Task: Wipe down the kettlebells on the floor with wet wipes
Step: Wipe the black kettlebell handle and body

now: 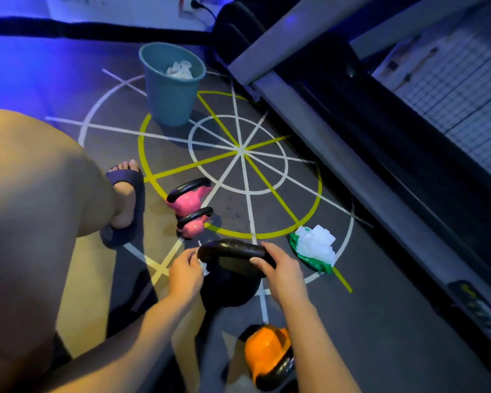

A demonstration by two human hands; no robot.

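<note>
A large black kettlebell [230, 287] stands on the floor in front of me. My right hand [278, 268] grips the right end of its handle. My left hand [185, 272] pinches a small white wet wipe [204, 268] against the handle's left end. Two pink kettlebells [188, 202] with black handles sit just beyond, one behind the other. An orange kettlebell [267, 355] lies near the bottom edge, partly behind my right forearm. A green pack of wet wipes [313, 249] lies open on the floor to the right, white sheets bunched on top.
A teal waste bin [170, 95] holding crumpled white wipes stands further back on the floor markings. A treadmill [380, 165] runs along the right side. My bare knee and sandalled foot [125, 205] fill the left.
</note>
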